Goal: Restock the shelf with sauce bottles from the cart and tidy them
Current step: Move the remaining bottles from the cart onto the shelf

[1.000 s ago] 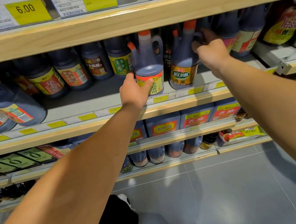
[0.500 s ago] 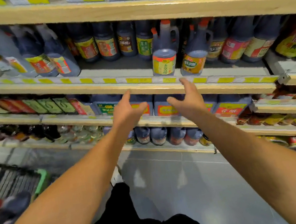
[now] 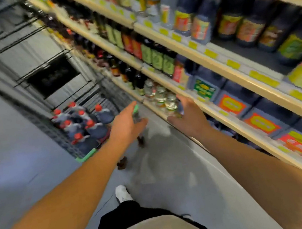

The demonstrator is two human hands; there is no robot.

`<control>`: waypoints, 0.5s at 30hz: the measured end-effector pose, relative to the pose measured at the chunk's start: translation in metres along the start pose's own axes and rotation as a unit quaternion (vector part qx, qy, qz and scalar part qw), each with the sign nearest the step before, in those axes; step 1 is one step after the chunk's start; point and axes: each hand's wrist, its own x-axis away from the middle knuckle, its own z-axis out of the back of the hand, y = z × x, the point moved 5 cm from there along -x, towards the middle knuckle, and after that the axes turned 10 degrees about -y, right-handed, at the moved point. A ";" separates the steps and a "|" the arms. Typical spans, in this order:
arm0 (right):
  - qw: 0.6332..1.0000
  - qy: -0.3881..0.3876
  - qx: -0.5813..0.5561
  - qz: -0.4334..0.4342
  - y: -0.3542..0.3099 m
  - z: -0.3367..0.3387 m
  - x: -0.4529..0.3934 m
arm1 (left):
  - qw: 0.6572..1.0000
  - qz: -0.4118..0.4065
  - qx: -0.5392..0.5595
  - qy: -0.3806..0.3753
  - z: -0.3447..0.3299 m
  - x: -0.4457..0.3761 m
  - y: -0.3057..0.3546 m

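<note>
Both my arms reach out ahead of me over the grey floor (image 3: 174, 169). My left hand (image 3: 126, 125) hangs in the air with its fingers loose and spread, holding nothing, just to the right of the cart (image 3: 85, 155). My right hand (image 3: 188, 117) is also empty, fingers straight and apart, close to the front edge of a low shelf (image 3: 216, 113) on the right. The two hands are apart, with floor between them.

The bottles (image 3: 83, 124) stand packed together in the near end of the cart, dark with red caps. The cart is on the left, its green rim nearest me, its wire sides running away into the far left. The picture is blurred, so I cannot count the bottles surely.

On the right the shelves run off into the distance, full of dark bottles with bright labels and yellow price tags (image 3: 233, 64) along the edges. My white shoe (image 3: 122, 194) shows on the floor below.
</note>
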 end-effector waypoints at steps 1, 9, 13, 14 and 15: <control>1.000 -0.017 0.015 0.010 -0.017 -0.013 -0.012 | 1.000 0.013 0.005 0.009 0.013 0.003 -0.020; 0.989 -0.118 0.052 0.070 -0.149 -0.121 -0.109 | 0.989 0.116 0.045 0.082 0.111 0.013 -0.185; 0.983 -0.140 0.079 0.091 -0.194 -0.156 -0.155 | 0.980 0.146 0.079 0.110 0.147 0.007 -0.244; 0.981 -0.151 0.083 0.094 -0.203 -0.163 -0.166 | 0.978 0.149 0.081 0.118 0.154 0.003 -0.255; 0.979 -0.163 0.084 0.093 -0.210 -0.170 -0.177 | 0.977 0.152 0.086 0.123 0.160 0.000 -0.264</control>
